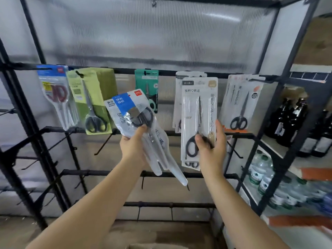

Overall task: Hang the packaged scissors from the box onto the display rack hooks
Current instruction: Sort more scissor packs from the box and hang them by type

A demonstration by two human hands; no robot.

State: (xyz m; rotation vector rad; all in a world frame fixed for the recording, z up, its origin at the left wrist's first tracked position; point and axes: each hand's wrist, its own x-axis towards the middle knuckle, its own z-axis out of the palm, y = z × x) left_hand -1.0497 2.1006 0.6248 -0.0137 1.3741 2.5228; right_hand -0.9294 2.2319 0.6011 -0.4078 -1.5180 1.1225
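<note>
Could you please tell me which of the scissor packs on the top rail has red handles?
The blue-topped pack at the far left of the rail; its scissors have red handles, while those in the other hanging packs look black or dark.

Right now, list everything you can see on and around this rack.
rack: one, black metal, across the view
blue packs: a few, hanging far left
green packs: a stack, hanging beside the blue ones
teal pack: at least one, hanging at centre
white packs: several, hanging right of centre
pale packs: a few, hanging far right
loose packs: a few, blue and clear, in the left hand
dark bottles: several, right shelf
water bottles: several, clear, lower right
left hand: grips the loose packs
right hand: holds the front white pack
</note>
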